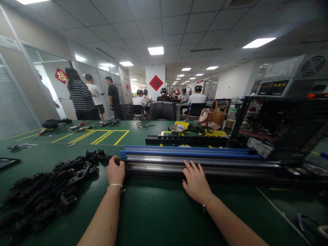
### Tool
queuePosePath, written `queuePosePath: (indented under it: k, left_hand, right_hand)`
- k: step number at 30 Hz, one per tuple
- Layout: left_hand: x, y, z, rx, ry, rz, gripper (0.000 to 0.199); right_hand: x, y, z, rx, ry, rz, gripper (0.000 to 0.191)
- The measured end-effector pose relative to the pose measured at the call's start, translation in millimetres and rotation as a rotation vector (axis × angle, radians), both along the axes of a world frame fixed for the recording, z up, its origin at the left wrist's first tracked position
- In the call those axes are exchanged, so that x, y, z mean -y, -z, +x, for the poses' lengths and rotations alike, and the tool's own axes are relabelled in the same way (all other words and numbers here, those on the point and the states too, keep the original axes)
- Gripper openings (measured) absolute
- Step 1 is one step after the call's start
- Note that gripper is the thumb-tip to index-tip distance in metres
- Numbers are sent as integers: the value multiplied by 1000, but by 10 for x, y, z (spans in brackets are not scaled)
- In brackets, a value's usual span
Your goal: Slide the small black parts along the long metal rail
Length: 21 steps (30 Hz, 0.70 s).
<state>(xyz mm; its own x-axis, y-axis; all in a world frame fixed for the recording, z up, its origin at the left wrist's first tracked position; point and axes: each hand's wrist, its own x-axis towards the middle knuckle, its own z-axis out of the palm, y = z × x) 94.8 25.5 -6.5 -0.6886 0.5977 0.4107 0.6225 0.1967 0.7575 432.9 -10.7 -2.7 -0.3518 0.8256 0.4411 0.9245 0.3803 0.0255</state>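
Head view, the only one I have on my feed. I log a green table (pixel 159 212) with two bare forearms reaching in from the near edge, a thin bracelet at each wrist. The left hand (pixel 115 172) is at the left end of a long metal rail (pixel 156 167), its fingers curled in beside a small dark piece at that end; I cannot tell whether they grip it. The right hand (pixel 196 182) is loose and clenches nothing: its fingers are spread, the tips over the rail near its middle. Whether they press on it I cannot make out.

The rail lies crosswise on the table in front of both hands. Just behind it I note a blue rail (pixel 189 151), roughly parallel, and farther back a black strip (pixel 186 140) carrying a row of small dark parts. A shiny metal bowl (pixel 177 128) sits beyond that strip.

To the left of the left hand I record a heap of black parts (pixel 51 191), spread toward the near left corner. At right stands an open computer case (pixel 256 130), with another unit on top. Past the table, a person in a striped top (pixel 80 92) stands near two others; more people sit farther back.
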Motion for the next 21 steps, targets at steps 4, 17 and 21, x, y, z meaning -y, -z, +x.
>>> queuePosePath:
  k: [4, 17, 21]
  left_hand:
    - [14, -15, 2, 14, -7, 12, 41]
    - [20, -36, -70, 29, -53, 7, 40]
    - [39, -70, -117, 28, -89, -18, 40]
  right_hand:
    - [-7, 14, 2, -3, -1, 9, 22]
    - [-5, 11, 5, -6, -4, 3, 22]
    - [-8, 18, 11, -6, -4, 5, 21]
